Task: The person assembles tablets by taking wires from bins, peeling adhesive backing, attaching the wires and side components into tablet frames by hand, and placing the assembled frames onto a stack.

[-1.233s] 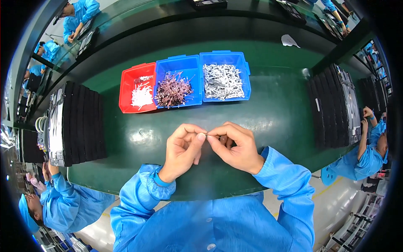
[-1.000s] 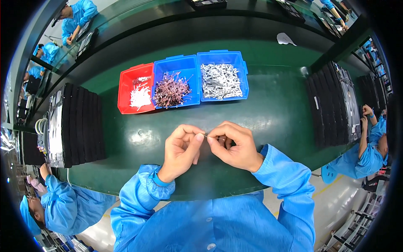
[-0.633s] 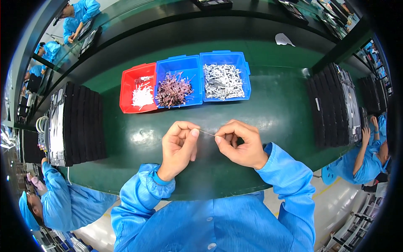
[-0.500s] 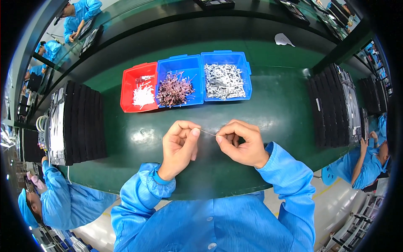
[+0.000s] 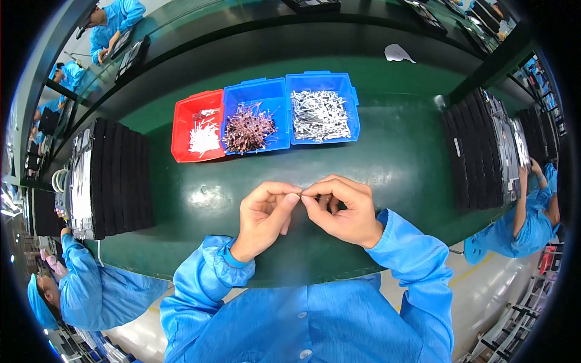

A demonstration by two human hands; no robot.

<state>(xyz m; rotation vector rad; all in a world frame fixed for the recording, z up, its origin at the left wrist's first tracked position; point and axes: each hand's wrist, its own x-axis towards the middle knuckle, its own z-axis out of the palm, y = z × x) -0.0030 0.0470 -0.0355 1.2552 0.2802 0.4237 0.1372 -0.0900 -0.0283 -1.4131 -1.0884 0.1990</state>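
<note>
Above the green table (image 5: 230,175), my left hand (image 5: 261,218) and my right hand (image 5: 348,215) meet fingertip to fingertip. Each pinches a thin wire (image 5: 301,195) between thumb and forefinger, and most of it is hidden by the fingers. Just beyond my hands stand three bins side by side. White slender pieces lie in the red bin (image 5: 179,130). A tangle of reddish-brown thin-wired parts fills the middle blue bin (image 5: 257,92). Small white and grey pieces are heaped in the right blue bin (image 5: 319,80).
Black tray-like units form a stack (image 5: 118,175) at the left and another stack (image 5: 475,151) at the right. A torn white paper scrap (image 5: 398,53) lies behind the bins, below a dark shelf (image 5: 254,36). Co-workers in blue sit on both sides.
My hands have come together, so the wire span that showed between them is now mostly covered. At the right, a co-worker's hands have shifted upward near the stack.
</note>
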